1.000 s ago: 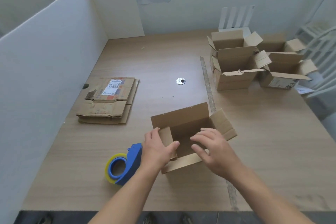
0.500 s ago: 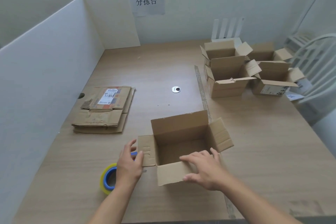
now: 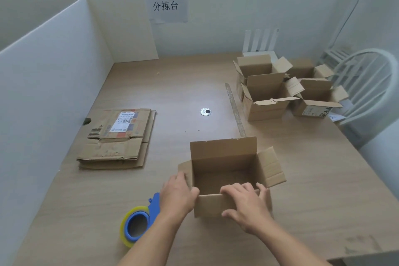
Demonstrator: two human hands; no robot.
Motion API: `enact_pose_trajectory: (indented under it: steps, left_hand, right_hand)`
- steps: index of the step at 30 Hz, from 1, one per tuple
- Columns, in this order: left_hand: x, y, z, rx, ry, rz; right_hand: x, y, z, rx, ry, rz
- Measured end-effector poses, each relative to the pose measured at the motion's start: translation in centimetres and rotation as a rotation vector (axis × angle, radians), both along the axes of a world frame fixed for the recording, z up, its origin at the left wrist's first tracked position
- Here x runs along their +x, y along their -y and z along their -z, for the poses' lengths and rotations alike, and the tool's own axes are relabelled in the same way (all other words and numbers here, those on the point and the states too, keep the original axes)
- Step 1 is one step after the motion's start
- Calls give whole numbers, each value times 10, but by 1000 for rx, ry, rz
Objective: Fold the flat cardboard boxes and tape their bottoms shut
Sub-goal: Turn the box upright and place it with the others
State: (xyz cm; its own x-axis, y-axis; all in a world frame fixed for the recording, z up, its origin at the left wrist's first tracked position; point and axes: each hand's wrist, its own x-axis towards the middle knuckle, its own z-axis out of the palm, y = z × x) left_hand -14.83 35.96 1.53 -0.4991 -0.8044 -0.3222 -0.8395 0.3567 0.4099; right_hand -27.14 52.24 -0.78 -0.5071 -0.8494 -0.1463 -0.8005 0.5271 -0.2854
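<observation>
Open box [image 3: 224,153] upright, near centre of worktop [image 3: 313,179]. Right grip [image 3: 248,207] clasps near flap, fingers [image 3: 237,188] over edge. Left grip [image 3: 177,196] seemingly pinches left near corner. Tape dispenser [image 3: 138,224] just left, flat boxes [image 3: 116,142] far left.

Soft even daylight, faint shadows, wide-angle distortion

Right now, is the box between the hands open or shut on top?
Open: on the box the far flap stands up, the right flap splays out, and the empty inside shows.
</observation>
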Motion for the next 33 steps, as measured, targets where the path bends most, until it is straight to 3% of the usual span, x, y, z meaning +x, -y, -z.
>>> enact_pose_trajectory:
  steps: [5,11,14,19,22,28,33]
  left_hand:
    - [7,8,10,310,-293,-49]
    - [14,20,23,402,-446,-45]
    - [8,24,24,367,-416,11]
    - [-14,34,18,144,-346,191]
    - [-42,36,9,67,-412,282]
    - [-99,33,0,21,-421,381]
    - [-159,19,2,-27,-313,461]
  right_hand:
    - [7,2,22,-44,-157,47]
    - [16,10,31,-114,-261,121]
    - [12,8,32,-134,-301,109]
    - [-18,2,13,-169,-381,49]
    - [-44,-8,3,-150,-429,31]
    - [-107,-47,-7,-71,-461,-21]
    - [-176,-81,-13,-43,-449,-45]
